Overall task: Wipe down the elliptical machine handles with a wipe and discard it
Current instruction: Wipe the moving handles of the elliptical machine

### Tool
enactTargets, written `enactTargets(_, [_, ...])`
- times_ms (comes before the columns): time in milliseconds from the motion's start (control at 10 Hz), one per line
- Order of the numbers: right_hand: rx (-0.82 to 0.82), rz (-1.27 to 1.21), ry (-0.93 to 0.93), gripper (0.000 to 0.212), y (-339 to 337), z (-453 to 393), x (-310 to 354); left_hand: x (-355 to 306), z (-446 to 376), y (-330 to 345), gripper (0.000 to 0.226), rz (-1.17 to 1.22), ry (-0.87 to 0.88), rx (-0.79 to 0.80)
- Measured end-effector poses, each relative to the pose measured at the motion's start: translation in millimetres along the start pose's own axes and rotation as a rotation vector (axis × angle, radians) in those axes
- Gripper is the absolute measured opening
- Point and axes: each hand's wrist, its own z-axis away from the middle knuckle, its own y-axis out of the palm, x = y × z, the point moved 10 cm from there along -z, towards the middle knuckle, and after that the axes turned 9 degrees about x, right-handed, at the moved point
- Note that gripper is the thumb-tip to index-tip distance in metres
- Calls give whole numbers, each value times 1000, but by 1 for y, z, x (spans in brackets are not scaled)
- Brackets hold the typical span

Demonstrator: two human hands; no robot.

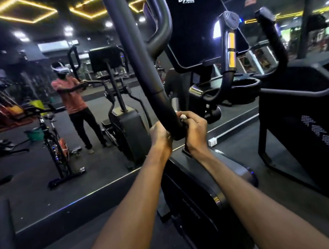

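White wipe (182, 116) pressed against lower end of the elliptical's long black handle (139, 64), bunched under right hand (195, 132) fingers. Left hand (160, 137) grips the same handle from the opposite side. Console (198, 31) behind; mirror (48, 99) left.

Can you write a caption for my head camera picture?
Both hands, left hand and right hand, rub a white wipe on the elliptical handle.
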Motion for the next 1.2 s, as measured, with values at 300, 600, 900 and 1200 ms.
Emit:
enactTargets(300, [-82,46,3,28,3,49,42,-20,78,10,20,-23,106,-139])
enactTargets(600, [-48,-355,278,16,21,100,52,-27,138,21,17,-27,185,71])
enactTargets(900, [211,-119,173,10,37,107,88,-104,177,1,22,-380,509,-189])
enactTargets(1200, [60,464,-273,11,50,68,175,-149,157,-13,15,-186,589,-421])
